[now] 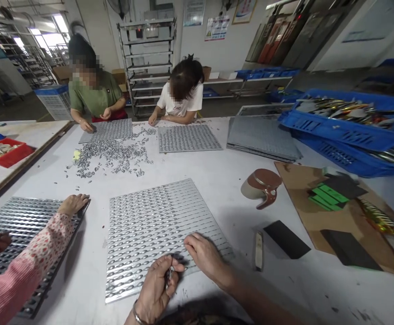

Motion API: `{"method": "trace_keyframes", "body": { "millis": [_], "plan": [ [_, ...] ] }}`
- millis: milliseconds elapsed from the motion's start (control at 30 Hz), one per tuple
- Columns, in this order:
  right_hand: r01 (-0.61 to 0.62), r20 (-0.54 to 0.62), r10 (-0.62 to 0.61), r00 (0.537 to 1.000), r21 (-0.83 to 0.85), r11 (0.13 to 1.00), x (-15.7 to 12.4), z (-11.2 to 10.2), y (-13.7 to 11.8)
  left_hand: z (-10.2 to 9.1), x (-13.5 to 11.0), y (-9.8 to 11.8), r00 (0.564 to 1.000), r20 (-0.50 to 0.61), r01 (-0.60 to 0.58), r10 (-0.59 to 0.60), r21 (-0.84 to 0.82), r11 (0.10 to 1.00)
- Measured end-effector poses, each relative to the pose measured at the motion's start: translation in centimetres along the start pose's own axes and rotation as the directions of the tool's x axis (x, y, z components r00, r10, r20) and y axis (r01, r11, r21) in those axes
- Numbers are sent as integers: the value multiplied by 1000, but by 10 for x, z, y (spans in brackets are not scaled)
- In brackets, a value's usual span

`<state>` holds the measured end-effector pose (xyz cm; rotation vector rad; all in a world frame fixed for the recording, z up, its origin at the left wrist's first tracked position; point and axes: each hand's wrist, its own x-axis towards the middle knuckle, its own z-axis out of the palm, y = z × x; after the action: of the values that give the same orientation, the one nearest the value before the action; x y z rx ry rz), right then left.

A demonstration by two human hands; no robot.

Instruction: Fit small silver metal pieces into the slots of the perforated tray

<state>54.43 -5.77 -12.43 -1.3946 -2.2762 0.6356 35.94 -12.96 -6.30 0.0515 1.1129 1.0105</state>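
Note:
A square metal tray (156, 225) full of rows of small silver pieces lies on the white table in front of me. My left hand (156, 289) is at the tray's near edge, fingers pinched on a small dark metal piece. My right hand (205, 257) rests on the tray's near right corner with fingers spread on the rows, holding nothing that I can see.
A co-worker's pink sleeve (24, 266) reaches over a second tray (14, 221) at left. Two people sit across by other trays and a loose pile of small pieces (112, 155). Blue crates (349, 122), cardboard (305, 212), a tape dispenser (263, 185) and a small knife (258, 250) lie at right.

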Motion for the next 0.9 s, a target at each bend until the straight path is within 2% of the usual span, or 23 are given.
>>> {"method": "trace_keyframes", "body": {
  "millis": [267,400,500,600,700,800,900],
  "plan": [
    [10,40,-12,999,34,999,4,4,6,-3,1,2,1000,2,18,-18,-16,1000],
    [-19,3,19,1000,189,982,0,-15,-16,-5,5,-1,1000,-3,16,-16,-18,1000],
    [73,100,-106,989,291,954,-6,-37,-42,-7,11,-7,1000,-5,4,-4,0,1000],
    [193,259,-249,933,225,955,-13,-50,-62,-7,12,-12,1000,20,-5,4,32,999],
    [236,340,-255,905,98,967,-17,-48,-67,-6,9,-15,998,55,17,-22,89,996],
    [217,345,-217,913,38,975,-23,-39,-66,-5,5,-15,997,47,50,-55,97,994],
    [221,277,-226,934,52,974,-27,-33,-66,-2,3,-14,996,22,81,-83,77,994]
  ]
}}
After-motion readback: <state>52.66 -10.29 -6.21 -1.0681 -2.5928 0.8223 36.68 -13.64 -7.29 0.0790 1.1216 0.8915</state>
